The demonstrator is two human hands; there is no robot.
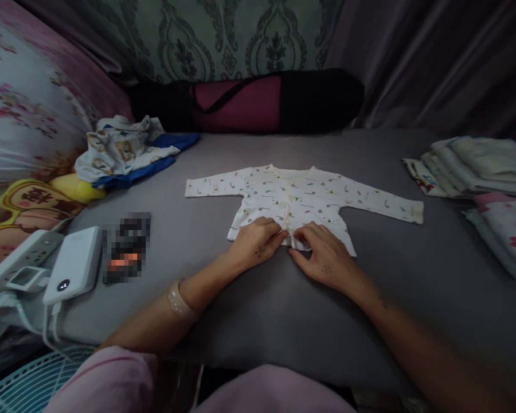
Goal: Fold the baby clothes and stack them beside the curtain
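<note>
A small white baby shirt (303, 192) with a tiny coloured print lies flat on the grey surface (249, 310), sleeves spread left and right. My left hand (258, 241) rests on its near hem, fingers pinched at the front opening. My right hand (324, 255) meets it from the right, fingertips pressed onto the same spot of the hem. Both hands touch the fabric at the middle of the lower edge.
A crumpled pile of baby clothes (124, 149) lies at the far left. Folded clothes (477, 163) are stacked at the right edge. A white power bank (75, 264), a power strip (17, 258) and a blurred dark object (126, 246) sit at the left. A dark-and-maroon bag (249, 103) lies along the back.
</note>
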